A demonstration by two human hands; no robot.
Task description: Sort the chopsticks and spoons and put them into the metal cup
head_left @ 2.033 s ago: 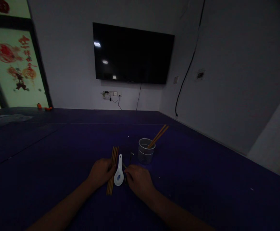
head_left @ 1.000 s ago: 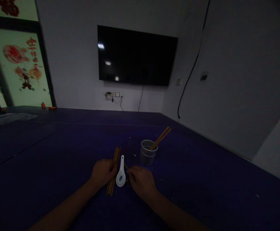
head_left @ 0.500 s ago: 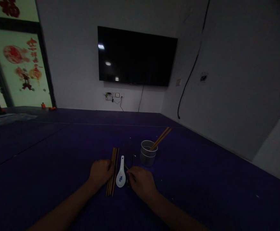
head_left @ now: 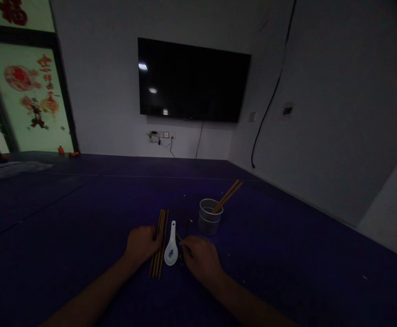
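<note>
My left hand (head_left: 142, 245) is closed at the left side of several wooden chopsticks (head_left: 157, 261), its fingertips on the leftmost ones. The chopsticks lie side by side, pointing away from me. Just right of them a white soup spoon (head_left: 171, 254) with a blue mark rests face up, bowl toward me. My right hand (head_left: 201, 259) is pinched on a thin dark utensil (head_left: 179, 235), mostly hidden by the fingers and the dim light. Beyond that hand stands a grey metal cup (head_left: 209, 222), upright, with two chopsticks (head_left: 228, 196) leaning out to the right.
All of this lies on a dark purple surface (head_left: 82, 218) that reaches to the walls. A thin dark stick (head_left: 187, 225) lies between spoon and cup. A television (head_left: 193, 81) hangs on the far wall. Clear plastic (head_left: 17, 169) lies at far left, and small white specks dot the surface.
The near ends of the leftmost chopsticks have shifted slightly left under my left hand. My right hand, the soup spoon and the cup stay almost where they were.
</note>
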